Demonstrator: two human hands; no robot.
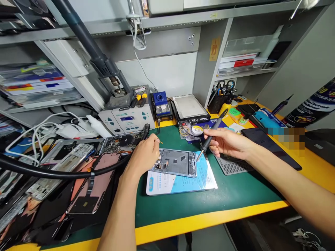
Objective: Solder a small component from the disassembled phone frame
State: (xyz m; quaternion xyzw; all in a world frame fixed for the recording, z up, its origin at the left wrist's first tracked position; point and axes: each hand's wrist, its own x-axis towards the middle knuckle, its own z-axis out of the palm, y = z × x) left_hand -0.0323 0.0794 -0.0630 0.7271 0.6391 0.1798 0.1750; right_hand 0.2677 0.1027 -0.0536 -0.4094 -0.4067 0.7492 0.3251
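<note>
In the head view, the right hand (pixel 230 141) was closed in a pinch grip around the soldering iron (pixel 206 143), whose tip pointed down-left to the end of the phone frame (pixel 179 164) nearest that hand. The left hand (pixel 147 153) had its fingers curled together at the frame's opposite end; what it held could not be told. Between both hands, the frame lay flat upon a blue-and-white packet (pixel 180 184).

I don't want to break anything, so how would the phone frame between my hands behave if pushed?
Being flat, the phone frame probably won't roll. It lies on a shiny packet, so might slide. Its exposed parts look fragile.
</note>
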